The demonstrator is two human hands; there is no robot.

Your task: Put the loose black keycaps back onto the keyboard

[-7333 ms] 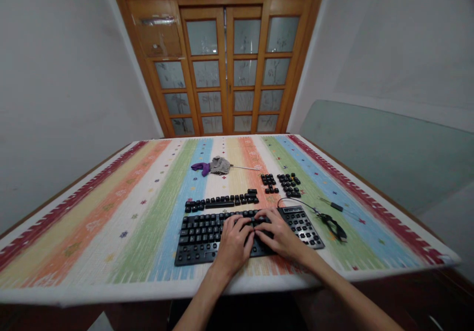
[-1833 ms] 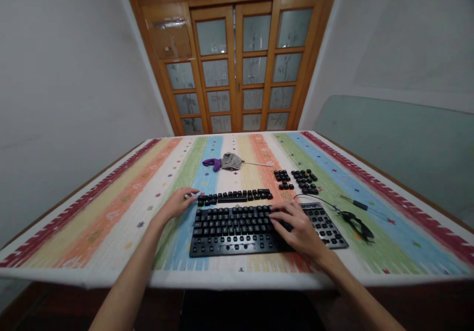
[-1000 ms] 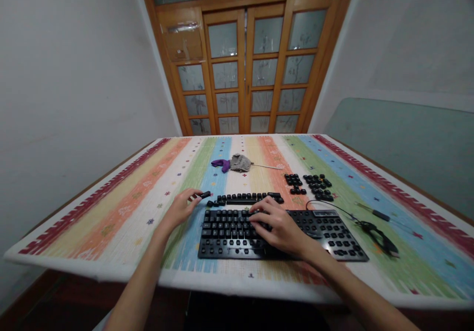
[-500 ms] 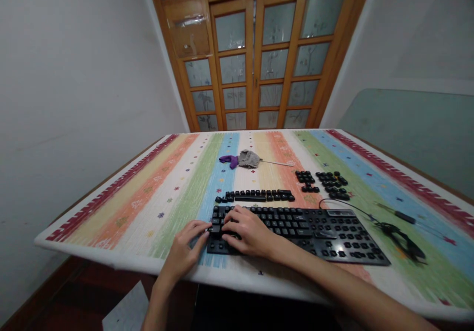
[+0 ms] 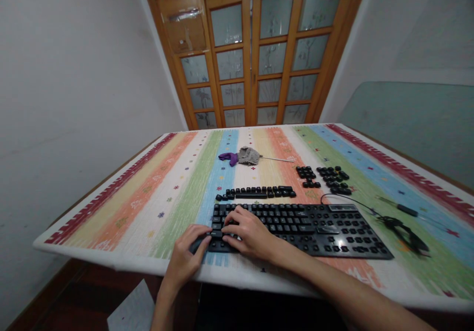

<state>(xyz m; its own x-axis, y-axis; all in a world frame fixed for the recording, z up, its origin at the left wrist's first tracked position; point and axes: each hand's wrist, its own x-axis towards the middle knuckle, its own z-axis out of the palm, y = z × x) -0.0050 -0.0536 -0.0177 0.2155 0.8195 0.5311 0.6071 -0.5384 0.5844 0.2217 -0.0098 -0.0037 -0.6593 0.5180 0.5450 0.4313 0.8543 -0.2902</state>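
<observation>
1. The keyboard (image 5: 281,221) lay on the worktop (image 5: 155,192), loose keycaps (image 5: 252,195) beyond it.
2. Left hand (image 5: 186,250): grip narrowed at a wide key's (image 5: 216,233) left end; firm hold indeterminable.
3. Right hand (image 5: 252,232): grip loosely parted beside the key, nothing visibly held.
4. Level, even pressure across both ends probably suited it best.

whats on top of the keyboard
On the keyboard, keycaps show on the left and middle, none at the right end. The right hand is over the left part; the left hand is at the left edge. What lies beneath the right hand is covered.
</observation>
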